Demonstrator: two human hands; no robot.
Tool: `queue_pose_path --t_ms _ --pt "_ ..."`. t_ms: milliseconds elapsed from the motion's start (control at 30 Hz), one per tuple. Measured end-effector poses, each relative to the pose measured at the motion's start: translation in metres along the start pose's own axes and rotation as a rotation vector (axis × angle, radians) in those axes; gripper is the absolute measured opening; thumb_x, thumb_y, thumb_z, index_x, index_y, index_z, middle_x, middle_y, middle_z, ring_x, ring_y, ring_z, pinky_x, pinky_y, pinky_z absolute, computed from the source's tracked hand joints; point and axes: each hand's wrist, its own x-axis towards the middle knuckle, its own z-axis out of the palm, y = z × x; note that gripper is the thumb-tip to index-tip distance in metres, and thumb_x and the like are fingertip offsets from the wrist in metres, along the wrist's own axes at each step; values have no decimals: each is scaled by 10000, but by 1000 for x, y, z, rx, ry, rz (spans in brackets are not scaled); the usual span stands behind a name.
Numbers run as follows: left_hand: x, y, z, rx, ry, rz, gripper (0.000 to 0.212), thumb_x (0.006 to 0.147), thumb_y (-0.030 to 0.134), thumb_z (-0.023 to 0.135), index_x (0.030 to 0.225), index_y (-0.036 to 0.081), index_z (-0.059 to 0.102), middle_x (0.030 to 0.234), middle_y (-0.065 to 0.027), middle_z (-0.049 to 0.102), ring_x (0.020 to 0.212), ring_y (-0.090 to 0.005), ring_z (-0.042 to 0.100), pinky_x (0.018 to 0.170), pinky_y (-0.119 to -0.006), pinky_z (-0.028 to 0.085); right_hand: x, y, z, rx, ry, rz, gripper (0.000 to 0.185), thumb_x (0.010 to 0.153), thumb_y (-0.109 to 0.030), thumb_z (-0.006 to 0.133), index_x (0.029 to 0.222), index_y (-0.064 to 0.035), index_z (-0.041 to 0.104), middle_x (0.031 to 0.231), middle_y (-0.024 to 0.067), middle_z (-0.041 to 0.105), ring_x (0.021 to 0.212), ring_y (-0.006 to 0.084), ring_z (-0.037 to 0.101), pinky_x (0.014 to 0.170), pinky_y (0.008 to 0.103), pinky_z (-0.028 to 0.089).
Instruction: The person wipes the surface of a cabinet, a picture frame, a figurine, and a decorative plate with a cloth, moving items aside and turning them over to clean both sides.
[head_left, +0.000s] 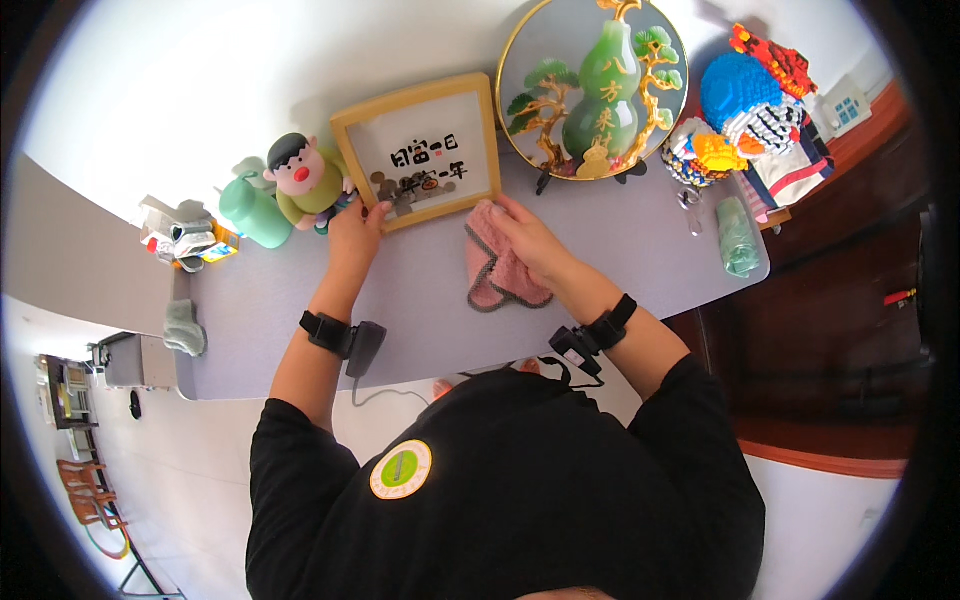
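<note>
A wooden-framed coin box with a clear front leans towards the wall at the back of the table. Coins lie in its bottom, and dark writing shows on its face. My left hand grips its lower left corner, thumb on the front. My right hand holds a pink cloth with a dark grey border against the lower right corner. The cloth hangs folded below my fingers. Close by my left hand stands a cartoon figurine with black hair and a red nose.
Right of the box, a round gourd ornament stands on a black stand. Block-built figures, a green plastic roll and a white telephone are further right. Leftward are a mint-green bottle, small boxes and a grey cloth.
</note>
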Motion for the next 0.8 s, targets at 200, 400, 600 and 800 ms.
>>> queue_pose_path --t_ms 200,400,600,800 --pt "5 -15 9 21 111 8 304 841 299 619 911 3 618 752 -184 639 711 -361 617 645 -409 478 6 4 0 5 12 29 540 943 -232 504 1385 1 300 1257 102 491 1126 160 493 954 276 398" --pt "1 -5 6 89 133 67 276 834 272 618 877 0 605 753 -184 636 704 -363 613 639 -410 477 11 15 -8 -12 27 24 601 941 -254 502 1405 32 247 1332 128 438 1192 183 446 991 293 368" --pt "2 -8 0 132 117 151 256 821 254 630 864 2 612 736 -171 634 676 -353 610 612 -401 474 1 16 -9 -42 68 28 575 944 -257 502 1395 25 282 1330 132 438 1197 185 446 990 298 375" --pt "5 -6 -1 87 91 102 275 820 262 636 883 -5 620 729 -169 633 671 -334 612 617 -389 476 -5 17 -9 -90 67 35 621 936 -298 510 1408 18 258 1340 179 412 1216 218 426 1003 306 356"
